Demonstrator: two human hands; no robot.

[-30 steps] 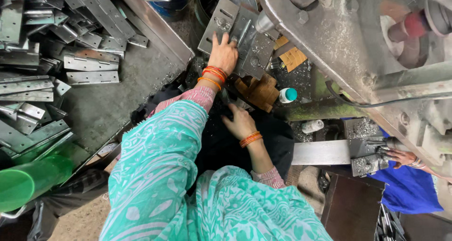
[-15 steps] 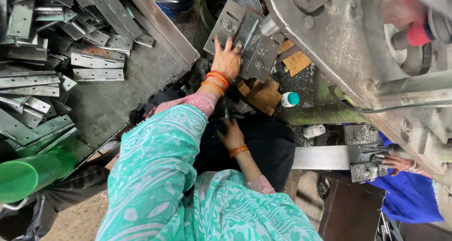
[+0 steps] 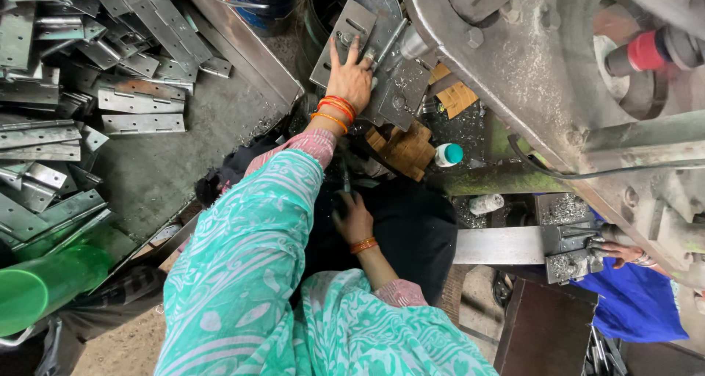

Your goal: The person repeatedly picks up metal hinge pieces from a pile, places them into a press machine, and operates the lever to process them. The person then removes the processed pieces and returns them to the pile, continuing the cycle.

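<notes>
Grey steel fills this single head-camera view, which looks straight down over a person in a teal patterned garment with white markings.

Far and centre, the person's left hand (image 3: 351, 78), with orange bangles at the wrist, lies palm down with fingers spread wide on a flat metal hinge plate (image 3: 345, 38). That plate rests tilted on the bed of a large grey press machine (image 3: 514, 45), which fills the far right of the scene. The hand presses on the plate rather than closing around it.

Nearer, at the centre, the right hand (image 3: 354, 218), also with orange bangles, is curled low over a dark lap area. A thin dark tool or rod seems to rise from its grip, but the shadow makes it too unclear to say whether the hand is closed on something.

To the left, a grey metal tray (image 3: 183, 163) holds a loose pile of finished hinges (image 3: 81, 89) in long and short lengths. A translucent green tube (image 3: 44, 288) lies at the near left corner.

Between the hands and slightly right sit stacked wooden blocks (image 3: 402, 148), and just beside them a small white bottle with a teal cap (image 3: 448, 154). At the right edge, another person's hand (image 3: 624, 252), above blue cloth, touches a metal bar (image 3: 499, 245) clamped in a block.
</notes>
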